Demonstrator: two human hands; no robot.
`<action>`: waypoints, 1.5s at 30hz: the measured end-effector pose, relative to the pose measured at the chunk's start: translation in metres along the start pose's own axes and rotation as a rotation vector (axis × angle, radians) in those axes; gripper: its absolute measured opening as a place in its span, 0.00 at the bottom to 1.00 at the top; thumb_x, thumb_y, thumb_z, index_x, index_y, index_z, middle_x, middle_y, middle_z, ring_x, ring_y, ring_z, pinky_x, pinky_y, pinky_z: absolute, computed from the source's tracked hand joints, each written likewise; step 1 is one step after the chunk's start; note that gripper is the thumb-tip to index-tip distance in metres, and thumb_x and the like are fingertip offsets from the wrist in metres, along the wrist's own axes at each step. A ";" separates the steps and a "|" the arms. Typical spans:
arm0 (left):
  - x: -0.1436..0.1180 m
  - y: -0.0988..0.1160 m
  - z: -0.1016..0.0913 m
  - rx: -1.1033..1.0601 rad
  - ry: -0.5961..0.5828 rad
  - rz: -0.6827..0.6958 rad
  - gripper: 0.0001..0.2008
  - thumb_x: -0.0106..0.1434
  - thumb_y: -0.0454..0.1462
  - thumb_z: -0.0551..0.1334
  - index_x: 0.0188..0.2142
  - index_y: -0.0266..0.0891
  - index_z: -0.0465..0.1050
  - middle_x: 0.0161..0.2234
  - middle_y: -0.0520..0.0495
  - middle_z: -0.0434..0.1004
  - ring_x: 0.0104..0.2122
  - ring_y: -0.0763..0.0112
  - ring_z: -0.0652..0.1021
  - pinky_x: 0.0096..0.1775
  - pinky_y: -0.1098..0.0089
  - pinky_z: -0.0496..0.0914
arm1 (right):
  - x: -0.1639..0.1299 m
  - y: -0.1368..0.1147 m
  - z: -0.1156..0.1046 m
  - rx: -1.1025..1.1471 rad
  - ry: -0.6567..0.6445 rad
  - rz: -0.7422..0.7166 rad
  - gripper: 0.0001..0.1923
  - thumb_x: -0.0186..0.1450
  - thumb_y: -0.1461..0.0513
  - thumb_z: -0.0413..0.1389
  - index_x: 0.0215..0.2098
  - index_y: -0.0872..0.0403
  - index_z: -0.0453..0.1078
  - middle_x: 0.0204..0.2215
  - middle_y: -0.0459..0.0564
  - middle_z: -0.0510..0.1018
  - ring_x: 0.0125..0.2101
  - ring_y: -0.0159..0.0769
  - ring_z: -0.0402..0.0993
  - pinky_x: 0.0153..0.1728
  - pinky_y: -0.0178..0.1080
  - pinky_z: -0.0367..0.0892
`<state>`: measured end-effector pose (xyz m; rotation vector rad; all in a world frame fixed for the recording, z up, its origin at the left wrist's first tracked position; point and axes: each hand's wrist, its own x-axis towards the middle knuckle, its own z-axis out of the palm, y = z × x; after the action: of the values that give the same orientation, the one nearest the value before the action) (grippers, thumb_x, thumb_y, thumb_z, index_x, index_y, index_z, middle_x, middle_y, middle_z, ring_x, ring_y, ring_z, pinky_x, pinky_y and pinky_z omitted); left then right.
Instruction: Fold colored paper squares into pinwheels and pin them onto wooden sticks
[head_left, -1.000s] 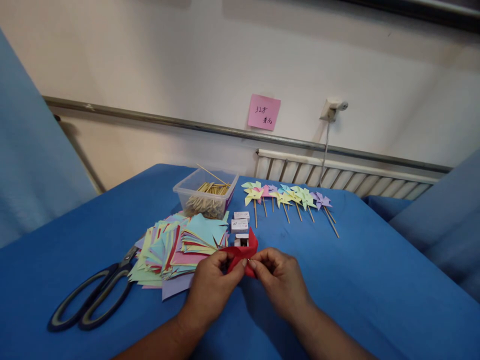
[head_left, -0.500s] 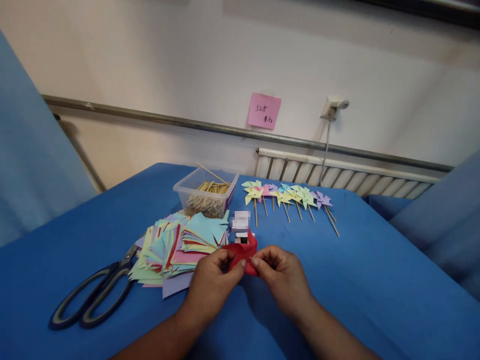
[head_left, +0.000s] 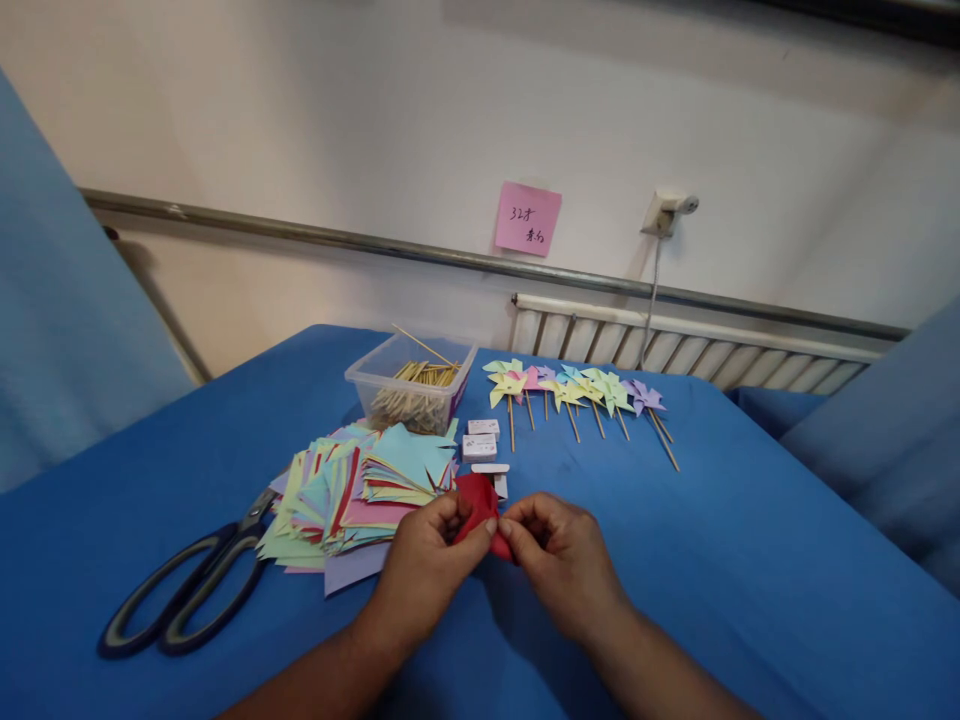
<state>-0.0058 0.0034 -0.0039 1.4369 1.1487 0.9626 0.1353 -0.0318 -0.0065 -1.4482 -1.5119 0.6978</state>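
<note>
My left hand (head_left: 424, 565) and my right hand (head_left: 561, 558) meet over the blue table, both pinching a folded red paper piece (head_left: 480, 505) between thumbs and fingertips. The paper is held just above the cloth, partly hidden by my fingers. Left of it lies a spread pile of coloured paper squares (head_left: 358, 490). Just behind the red paper lie small white boxes (head_left: 480, 447).
Large black scissors (head_left: 191, 585) lie at the left on the blue tablecloth (head_left: 750, 580). A clear tub of wooden sticks (head_left: 411, 385) stands behind the pile. A row of finished paper pinwheels (head_left: 574, 392) lies at the back. A wall with a radiator is behind.
The red paper has been folded in tighter and sits lower between my fingers. Both hands stay in nearly the same place.
</note>
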 end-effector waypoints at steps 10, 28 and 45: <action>0.002 0.008 0.000 -0.170 -0.033 -0.136 0.06 0.46 0.38 0.65 0.24 0.37 0.73 0.22 0.51 0.76 0.25 0.69 0.75 0.30 0.71 0.68 | -0.007 -0.004 -0.002 -0.413 0.027 -0.338 0.07 0.63 0.66 0.49 0.32 0.54 0.69 0.27 0.48 0.74 0.28 0.34 0.70 0.30 0.34 0.61; 0.003 0.007 -0.003 -0.168 -0.006 -0.157 0.09 0.47 0.41 0.65 0.25 0.37 0.71 0.23 0.50 0.76 0.26 0.67 0.75 0.29 0.70 0.68 | -0.008 -0.003 0.001 -0.550 0.045 -0.468 0.09 0.66 0.66 0.47 0.36 0.54 0.68 0.29 0.50 0.75 0.30 0.36 0.71 0.32 0.36 0.63; 0.004 0.006 -0.003 -0.133 0.028 -0.162 0.09 0.46 0.40 0.65 0.25 0.37 0.73 0.21 0.51 0.75 0.23 0.69 0.73 0.25 0.72 0.66 | -0.007 -0.002 0.002 -0.571 0.006 -0.483 0.09 0.66 0.66 0.47 0.38 0.54 0.69 0.29 0.50 0.75 0.31 0.37 0.71 0.32 0.37 0.64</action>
<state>-0.0068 0.0075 0.0026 1.2086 1.1798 0.9298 0.1321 -0.0389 -0.0072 -1.3837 -2.0583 -0.0409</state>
